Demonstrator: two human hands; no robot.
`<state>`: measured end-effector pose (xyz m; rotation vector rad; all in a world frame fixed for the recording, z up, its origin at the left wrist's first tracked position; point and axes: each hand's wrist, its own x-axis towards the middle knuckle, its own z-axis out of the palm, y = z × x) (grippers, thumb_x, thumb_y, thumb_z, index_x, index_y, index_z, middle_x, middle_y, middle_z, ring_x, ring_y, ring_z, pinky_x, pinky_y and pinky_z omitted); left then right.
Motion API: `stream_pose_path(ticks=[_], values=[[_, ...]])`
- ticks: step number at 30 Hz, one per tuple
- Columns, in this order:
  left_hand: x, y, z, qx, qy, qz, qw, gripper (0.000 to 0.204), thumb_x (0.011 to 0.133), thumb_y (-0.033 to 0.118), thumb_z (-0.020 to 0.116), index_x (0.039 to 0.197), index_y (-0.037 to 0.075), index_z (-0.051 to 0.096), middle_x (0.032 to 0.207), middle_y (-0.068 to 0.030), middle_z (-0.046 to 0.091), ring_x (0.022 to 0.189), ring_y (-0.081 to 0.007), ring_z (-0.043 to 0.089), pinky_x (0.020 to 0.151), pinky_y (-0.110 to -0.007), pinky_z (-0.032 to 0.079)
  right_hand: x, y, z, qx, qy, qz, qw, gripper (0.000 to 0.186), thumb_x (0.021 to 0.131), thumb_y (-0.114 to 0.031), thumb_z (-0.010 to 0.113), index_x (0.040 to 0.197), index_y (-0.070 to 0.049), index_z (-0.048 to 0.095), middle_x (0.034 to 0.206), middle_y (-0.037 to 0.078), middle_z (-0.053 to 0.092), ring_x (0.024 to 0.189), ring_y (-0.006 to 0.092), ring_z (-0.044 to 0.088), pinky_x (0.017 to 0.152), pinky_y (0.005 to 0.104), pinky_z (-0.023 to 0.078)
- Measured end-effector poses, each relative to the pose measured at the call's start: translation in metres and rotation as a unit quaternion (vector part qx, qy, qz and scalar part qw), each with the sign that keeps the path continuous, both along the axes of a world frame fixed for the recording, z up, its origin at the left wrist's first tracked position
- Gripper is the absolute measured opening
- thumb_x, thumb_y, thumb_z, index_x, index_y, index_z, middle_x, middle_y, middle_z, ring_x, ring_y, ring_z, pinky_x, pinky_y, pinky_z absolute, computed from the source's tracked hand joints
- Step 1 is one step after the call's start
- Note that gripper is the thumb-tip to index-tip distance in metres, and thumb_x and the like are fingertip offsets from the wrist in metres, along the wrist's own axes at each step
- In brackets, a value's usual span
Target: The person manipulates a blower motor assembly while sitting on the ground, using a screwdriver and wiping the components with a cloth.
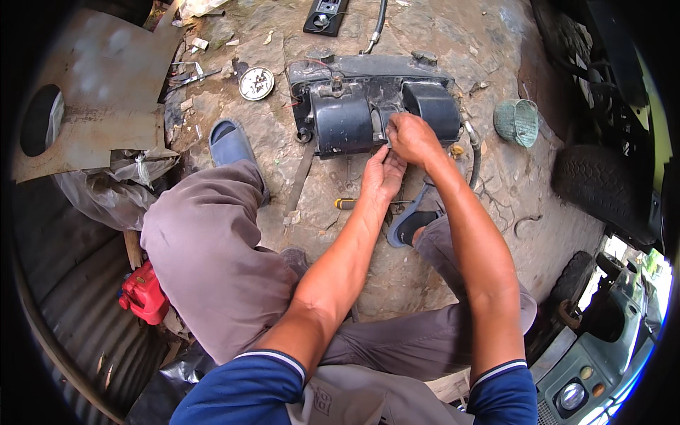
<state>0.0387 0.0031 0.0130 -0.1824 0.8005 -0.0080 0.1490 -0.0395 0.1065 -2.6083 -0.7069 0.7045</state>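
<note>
A black blower housing (343,120) with two rounded drums, thin wires and hoses lies on the rough ground in front of me. My right hand (414,142) is closed at the middle gap between the drums, fingertips pinched on something small I cannot make out. Just below it my left hand (382,171) is turned palm up, fingers curled up to the housing's lower edge and partly behind the right hand; what they hold is hidden. A yellow-handled screwdriver (346,203) lies on the ground under my left forearm.
A round dish of small parts (256,83), pliers (198,79), a black panel (325,15) and a green mesh bin (516,122) lie around. Sheet metal (99,92) and a red jerrycan (145,294) are at left, a tyre (602,191) and vehicle at right.
</note>
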Motion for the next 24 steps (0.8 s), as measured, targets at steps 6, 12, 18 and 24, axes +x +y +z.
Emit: stream_pose_path(ticks=[6,12,18,24], values=[[0.031,0.014,0.034,0.002,-0.006,0.031,1.0,0.014,0.099,0.01,0.058,0.108,0.0,0.057,0.098,-0.0095,0.061,0.085,-0.0184,0.059,0.082,-0.032,0.051,0.053,0.007,0.02,0.0,0.093,0.024,0.995,0.02,0.089,-0.017,0.065,0.099,-0.002,0.072,0.091,0.019,0.072,0.088,0.0334,0.071,0.077,0.0424,0.052],[0.049,0.024,0.045,0.05,-0.016,0.03,0.998,0.012,0.099,0.004,0.056,0.108,-0.003,0.057,0.098,-0.0111,0.061,0.087,-0.0184,0.06,0.078,-0.03,0.053,0.088,0.02,0.031,-0.023,0.116,0.073,0.99,0.022,0.09,-0.022,0.069,0.097,-0.001,0.072,0.083,0.014,0.072,0.075,0.0238,0.065,0.072,0.0395,0.051],[0.067,0.03,0.05,0.041,-0.003,0.042,0.998,0.013,0.098,0.002,0.056,0.11,-0.004,0.056,0.1,-0.0117,0.061,0.089,-0.0186,0.061,0.079,-0.031,0.054,0.104,0.037,0.049,-0.044,0.205,0.011,0.978,0.021,0.092,-0.024,0.068,0.088,-0.003,0.07,0.067,0.002,0.063,0.056,0.0115,0.053,0.052,0.0313,0.044],[0.083,0.035,0.059,0.037,-0.003,0.049,0.998,0.015,0.098,0.002,0.058,0.111,-0.004,0.055,0.101,-0.0116,0.061,0.088,-0.0189,0.062,0.08,-0.031,0.054,0.119,0.043,0.054,-0.047,0.174,0.022,0.983,0.02,0.091,-0.023,0.069,0.089,-0.003,0.071,0.067,0.003,0.063,0.057,0.013,0.055,0.054,0.0328,0.045]])
